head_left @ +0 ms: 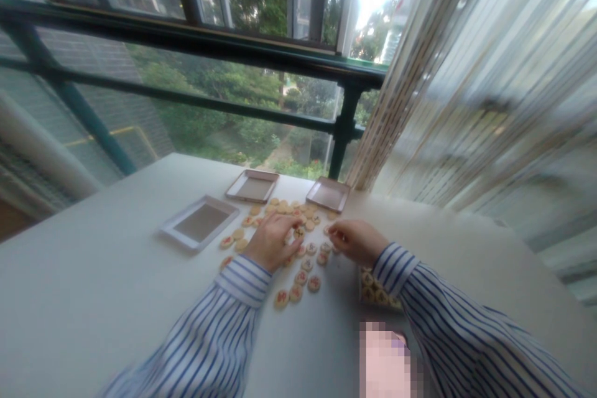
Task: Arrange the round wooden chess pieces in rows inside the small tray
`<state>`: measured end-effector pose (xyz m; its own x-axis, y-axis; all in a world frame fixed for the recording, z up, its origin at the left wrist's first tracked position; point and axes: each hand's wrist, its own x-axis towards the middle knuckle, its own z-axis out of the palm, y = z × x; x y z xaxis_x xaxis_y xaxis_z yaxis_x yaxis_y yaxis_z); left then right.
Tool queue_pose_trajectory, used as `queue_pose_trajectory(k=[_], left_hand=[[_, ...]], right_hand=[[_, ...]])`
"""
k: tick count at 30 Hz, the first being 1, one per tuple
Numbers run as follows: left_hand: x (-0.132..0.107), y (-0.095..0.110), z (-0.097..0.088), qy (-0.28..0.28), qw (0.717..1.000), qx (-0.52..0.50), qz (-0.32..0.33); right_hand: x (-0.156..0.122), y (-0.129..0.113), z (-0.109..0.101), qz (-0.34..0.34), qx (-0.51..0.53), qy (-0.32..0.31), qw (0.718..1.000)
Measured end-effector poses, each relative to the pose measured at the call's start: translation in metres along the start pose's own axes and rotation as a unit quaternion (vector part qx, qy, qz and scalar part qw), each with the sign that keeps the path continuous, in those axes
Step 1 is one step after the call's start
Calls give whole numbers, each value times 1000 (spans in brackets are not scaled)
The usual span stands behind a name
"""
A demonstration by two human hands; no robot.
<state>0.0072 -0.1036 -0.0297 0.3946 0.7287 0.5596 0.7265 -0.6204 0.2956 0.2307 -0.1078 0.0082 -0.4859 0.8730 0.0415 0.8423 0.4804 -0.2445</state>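
Round wooden Chinese chess pieces with red or dark characters lie scattered over the middle of a white table. My left hand is low over them, thumb and index finger curved apart. A piece with a dark character shows between those fingertips; no firm grip on it is visible. To the right, my right hand has its fingers drawn together at a red-marked piece. Below my right wrist sits a shallow box with several pieces in rows, partly covered by the sleeve.
Shallow trays or lids stand around the pieces: a white-rimmed one at left, a brownish one behind, another at back right. Beyond the table are a green railing and windows. A string curtain hangs at right.
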Motion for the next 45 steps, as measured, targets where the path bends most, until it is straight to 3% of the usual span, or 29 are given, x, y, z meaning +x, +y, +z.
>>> queue_pose_trajectory(k=[6, 12, 21, 35, 45], left_hand=[[2, 9, -2, 27, 1000, -5, 6], [1, 22, -2, 12, 1000, -4, 21], [4, 52, -3, 17, 999, -21, 34], [11, 100, 18, -6, 997, -64, 53], [21, 124, 32, -19, 993, -101, 59]], right_hand=[[-13, 4, -9, 10, 8, 25, 1000], [-29, 3, -13, 8, 13, 40, 999], [-51, 5, -25, -7, 29, 73, 997], [-88, 24, -26, 30, 127, 113, 985], [-101, 30, -18, 52, 256, 123, 957]])
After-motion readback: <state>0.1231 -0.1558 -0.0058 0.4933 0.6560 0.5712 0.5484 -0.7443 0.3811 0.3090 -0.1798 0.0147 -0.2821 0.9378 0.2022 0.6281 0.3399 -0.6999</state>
